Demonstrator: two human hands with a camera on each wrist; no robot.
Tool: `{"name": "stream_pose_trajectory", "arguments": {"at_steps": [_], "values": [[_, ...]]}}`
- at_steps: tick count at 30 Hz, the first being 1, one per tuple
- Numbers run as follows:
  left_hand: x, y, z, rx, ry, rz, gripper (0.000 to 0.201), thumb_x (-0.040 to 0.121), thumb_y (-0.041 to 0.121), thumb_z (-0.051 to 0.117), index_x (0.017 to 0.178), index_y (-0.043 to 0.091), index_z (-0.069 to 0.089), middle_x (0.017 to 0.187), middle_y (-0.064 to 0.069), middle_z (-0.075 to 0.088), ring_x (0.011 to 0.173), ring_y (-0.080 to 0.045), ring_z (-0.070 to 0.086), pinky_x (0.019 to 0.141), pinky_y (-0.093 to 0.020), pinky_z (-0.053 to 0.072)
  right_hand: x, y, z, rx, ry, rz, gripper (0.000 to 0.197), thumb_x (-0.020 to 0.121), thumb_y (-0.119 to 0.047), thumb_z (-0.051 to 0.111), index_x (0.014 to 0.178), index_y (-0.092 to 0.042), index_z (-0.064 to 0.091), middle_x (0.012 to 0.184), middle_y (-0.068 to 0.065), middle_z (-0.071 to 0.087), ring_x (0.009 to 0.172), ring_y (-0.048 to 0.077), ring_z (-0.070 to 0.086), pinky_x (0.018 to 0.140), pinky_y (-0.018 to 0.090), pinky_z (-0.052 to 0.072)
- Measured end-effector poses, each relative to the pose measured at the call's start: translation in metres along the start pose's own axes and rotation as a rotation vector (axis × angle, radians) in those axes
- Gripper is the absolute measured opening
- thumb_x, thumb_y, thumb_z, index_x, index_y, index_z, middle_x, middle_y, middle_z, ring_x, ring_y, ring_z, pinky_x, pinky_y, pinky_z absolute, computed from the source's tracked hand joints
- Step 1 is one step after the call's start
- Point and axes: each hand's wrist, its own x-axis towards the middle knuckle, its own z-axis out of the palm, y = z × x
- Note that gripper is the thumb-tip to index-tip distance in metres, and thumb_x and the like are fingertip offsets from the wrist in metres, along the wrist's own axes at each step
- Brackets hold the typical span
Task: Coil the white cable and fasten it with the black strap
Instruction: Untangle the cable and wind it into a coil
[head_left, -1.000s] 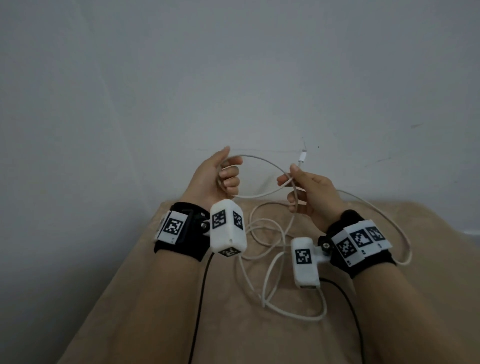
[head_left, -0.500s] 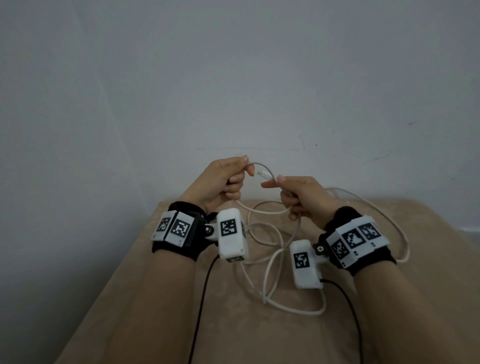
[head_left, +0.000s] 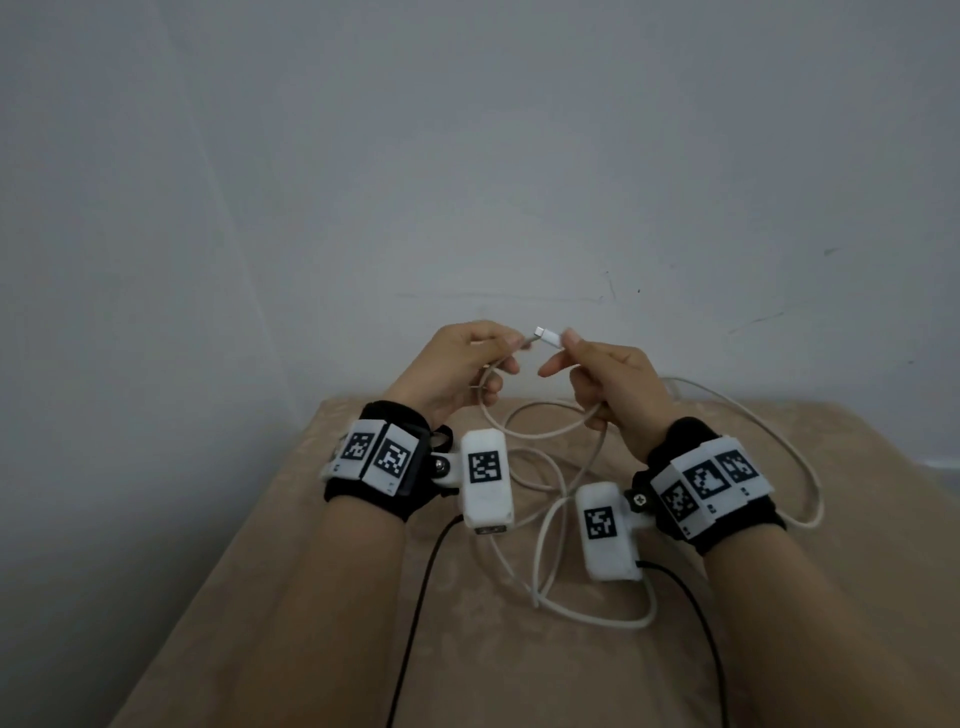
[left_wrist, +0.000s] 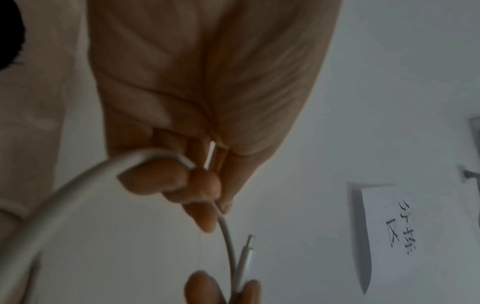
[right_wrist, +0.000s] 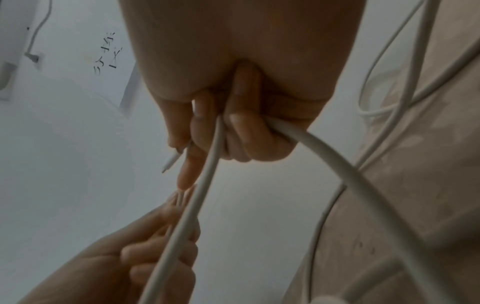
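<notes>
The white cable (head_left: 550, 540) lies in loose loops on the beige table (head_left: 311, 623) and rises into both raised hands. My left hand (head_left: 467, 364) pinches a strand of the cable (left_wrist: 228, 236) between thumb and fingers, with a loop running under its curled fingers. My right hand (head_left: 608, 374) pinches the white plug end (head_left: 548, 336) at its fingertips and also curls round a lower strand of the cable (right_wrist: 213, 160). The two hands are close together, fingertips almost meeting. No black strap shows in any view.
A grey wall (head_left: 467, 156) stands right behind the table. Black leads (head_left: 415, 613) from the wrist cameras run back along my forearms. A paper with handwriting (left_wrist: 384, 236) hangs on the wall. A wide cable loop (head_left: 810, 467) reaches toward the table's right side.
My hands have come together from apart. The plug end, pointing up a second ago, now lies nearly level between the two sets of fingertips, and the left hand has closed onto the cable.
</notes>
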Motion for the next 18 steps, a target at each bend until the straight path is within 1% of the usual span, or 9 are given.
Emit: {"name": "stream_pose_trajectory", "arguments": {"at_steps": [1,3,5,7,9,11,12,15,18], "values": [[-0.0011,0.0021,0.0008,0.014,0.039,0.048,0.007,0.093,0.014,0.059,0.094,0.011,0.065,0.074,-0.003,0.063,0.046,-0.008,0.051,0.047,-0.019,0.043,0.0002,0.0013,-0.0006,-0.003,-0.001,0.013,0.042,0.095,-0.039,0.05,0.074,-0.009,0.07,0.042,-0.007,0.027,0.037,0.007,0.022,0.04,0.019,0.023],[-0.0034,0.006,0.001,0.05,0.06,0.12,0.006,0.089,0.011,0.064,0.095,0.01,0.065,0.084,-0.007,0.069,0.059,-0.012,0.063,0.054,-0.022,0.049,0.0006,0.0034,-0.0011,-0.028,-0.002,0.034,0.043,0.095,-0.039,0.051,0.072,-0.009,0.07,0.041,-0.006,0.028,0.037,0.008,0.023,0.039,0.019,0.024],[-0.005,0.0081,0.0022,0.109,-0.007,0.134,0.011,0.087,0.014,0.067,0.095,0.007,0.068,0.092,-0.008,0.07,0.075,-0.015,0.069,0.064,-0.025,0.055,0.0011,0.0043,-0.0008,-0.064,-0.002,0.041,0.043,0.093,-0.041,0.052,0.071,-0.009,0.07,0.04,-0.006,0.029,0.037,0.008,0.025,0.04,0.019,0.024],[-0.0041,0.0071,0.0052,0.192,-0.03,0.159,0.015,0.081,0.016,0.074,0.092,0.006,0.069,0.096,-0.009,0.071,0.083,-0.016,0.069,0.072,-0.029,0.057,0.0012,0.0042,0.0006,-0.083,-0.02,0.048,0.044,0.093,-0.043,0.053,0.071,-0.009,0.071,0.041,-0.006,0.029,0.037,0.008,0.025,0.04,0.018,0.023],[-0.0024,0.006,0.0081,0.225,-0.003,0.204,0.015,0.076,0.011,0.078,0.086,0.009,0.068,0.09,-0.005,0.071,0.079,-0.011,0.067,0.071,-0.028,0.057,0.0011,0.0038,0.0017,-0.075,-0.047,0.062,0.045,0.093,-0.044,0.052,0.071,-0.009,0.071,0.043,-0.006,0.028,0.038,0.007,0.024,0.04,0.018,0.022],[-0.0011,0.0054,0.0087,0.23,-0.003,0.221,0.013,0.074,0.007,0.079,0.082,0.009,0.069,0.079,0.0,0.07,0.073,-0.01,0.067,0.067,-0.026,0.056,0.001,0.0029,0.0014,-0.067,-0.066,0.073,0.046,0.094,-0.044,0.05,0.073,-0.008,0.071,0.043,-0.006,0.026,0.039,0.007,0.023,0.04,0.017,0.02],[-0.0012,0.0056,0.0081,0.236,-0.007,0.224,0.012,0.074,0.006,0.079,0.082,0.008,0.07,0.076,0.0,0.07,0.072,-0.011,0.068,0.065,-0.026,0.056,0.001,0.0025,0.0009,-0.067,-0.076,0.08,0.048,0.095,-0.044,0.048,0.074,-0.008,0.072,0.044,-0.006,0.025,0.039,0.007,0.021,0.04,0.017,0.019],[-0.0022,0.0064,0.0061,0.235,0.01,0.253,0.008,0.076,0.004,0.076,0.082,0.006,0.07,0.075,-0.01,0.072,0.068,-0.018,0.07,0.061,-0.025,0.055,0.0011,0.0005,0.0,-0.06,-0.11,0.087,0.055,0.097,-0.047,0.039,0.077,-0.007,0.072,0.046,-0.006,0.023,0.039,0.007,0.019,0.039,0.017,0.018],[-0.001,0.0062,0.0061,0.219,0.054,0.257,0.005,0.08,0.004,0.073,0.08,0.008,0.069,0.07,-0.009,0.072,0.064,-0.02,0.071,0.057,-0.026,0.056,0.0011,-0.0017,-0.0009,-0.056,-0.108,0.086,0.06,0.098,-0.049,0.034,0.08,-0.006,0.072,0.046,-0.005,0.026,0.038,0.007,0.021,0.038,0.017,0.021]]}}
